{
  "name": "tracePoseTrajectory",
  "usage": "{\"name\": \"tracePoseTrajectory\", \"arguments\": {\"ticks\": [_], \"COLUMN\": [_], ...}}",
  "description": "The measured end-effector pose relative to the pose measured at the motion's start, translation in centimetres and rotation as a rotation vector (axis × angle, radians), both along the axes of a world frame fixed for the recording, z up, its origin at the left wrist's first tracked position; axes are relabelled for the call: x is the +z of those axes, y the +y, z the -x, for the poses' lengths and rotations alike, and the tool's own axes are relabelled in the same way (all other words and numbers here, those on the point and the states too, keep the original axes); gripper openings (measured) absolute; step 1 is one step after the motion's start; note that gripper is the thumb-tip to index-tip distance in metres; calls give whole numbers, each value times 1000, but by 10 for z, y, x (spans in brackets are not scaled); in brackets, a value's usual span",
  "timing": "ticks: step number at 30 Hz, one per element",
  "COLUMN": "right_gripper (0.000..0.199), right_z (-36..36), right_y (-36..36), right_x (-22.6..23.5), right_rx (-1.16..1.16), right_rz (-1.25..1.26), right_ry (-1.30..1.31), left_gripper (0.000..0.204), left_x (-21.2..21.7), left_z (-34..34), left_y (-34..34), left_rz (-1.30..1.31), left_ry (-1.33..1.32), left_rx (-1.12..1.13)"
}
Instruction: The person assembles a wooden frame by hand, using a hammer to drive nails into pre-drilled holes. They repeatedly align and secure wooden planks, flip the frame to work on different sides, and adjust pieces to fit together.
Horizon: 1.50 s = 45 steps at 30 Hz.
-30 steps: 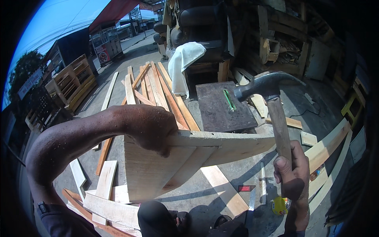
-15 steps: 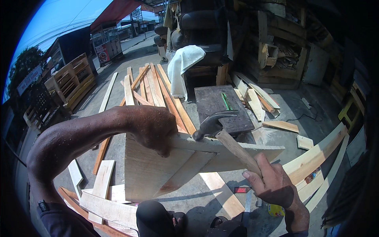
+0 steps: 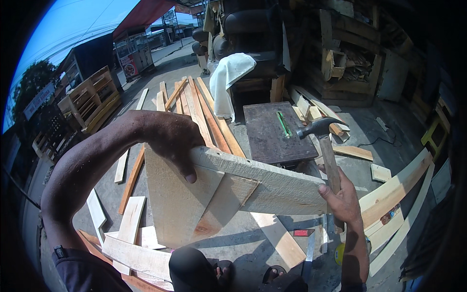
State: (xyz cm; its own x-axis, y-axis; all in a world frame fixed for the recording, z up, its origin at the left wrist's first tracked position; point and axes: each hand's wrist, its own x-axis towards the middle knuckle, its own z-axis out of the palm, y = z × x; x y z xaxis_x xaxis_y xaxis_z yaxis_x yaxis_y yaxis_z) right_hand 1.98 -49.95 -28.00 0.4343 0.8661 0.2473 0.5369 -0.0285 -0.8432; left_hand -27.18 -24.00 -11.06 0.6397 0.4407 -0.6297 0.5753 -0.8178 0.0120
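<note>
Left hand point(image 3: 176, 140) grips a panel point(image 3: 233, 190), right hand point(image 3: 344, 198) a hammer point(image 3: 329, 153); rear rack point(image 3: 351, 89) holds scraps point(image 3: 357, 69).

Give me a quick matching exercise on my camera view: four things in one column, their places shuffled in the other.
Things:
1. Hammer
2. White cloth
3. Green object
4. Left hand

Places:
A. On the dark flat top
B. At the upper edge of the joined wooden boards
C. In the right hand
D. Hanging over the dark padded seat

Right pairs: 1-C, 2-D, 3-A, 4-B.
</note>
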Motion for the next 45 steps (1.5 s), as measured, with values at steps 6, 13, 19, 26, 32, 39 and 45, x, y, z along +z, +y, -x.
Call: {"name": "tracePoseTrajectory", "arguments": {"ticks": [6,13,19,26,32,39,45], "right_gripper": [42,42,45,56,29,30,43], "right_z": [8,-40,-147,-155,-247,-403,-372], "right_y": [15,4,-96,-290,-367,-364,-348], "right_x": [-25,-51,-208,-415,-407,-399,-465], "right_rx": [25,-13,-424,-718,-862,-640,-729], "right_rz": [-20,-20,-198,679,418,810,1059], "right_ry": [-118,-77,-234,333,-193,-301,-457], "left_gripper": [63,62,35,36,37,37,39], "left_x": [1,-39,-107,-149,-145,-110,-129], "left_z": [-7,-67,-225,-270,-306,-277,-198], "left_y": [-19,-73,-124,-145,-161,-95,-41], "left_rz": [-65,-321,-336,-465,-488,-378,-370], "left_ry": [-21,-278,-320,-460,-373,-221,-317], "left_rx": [-30,-265,-16,-23,19,-271,-403]}}
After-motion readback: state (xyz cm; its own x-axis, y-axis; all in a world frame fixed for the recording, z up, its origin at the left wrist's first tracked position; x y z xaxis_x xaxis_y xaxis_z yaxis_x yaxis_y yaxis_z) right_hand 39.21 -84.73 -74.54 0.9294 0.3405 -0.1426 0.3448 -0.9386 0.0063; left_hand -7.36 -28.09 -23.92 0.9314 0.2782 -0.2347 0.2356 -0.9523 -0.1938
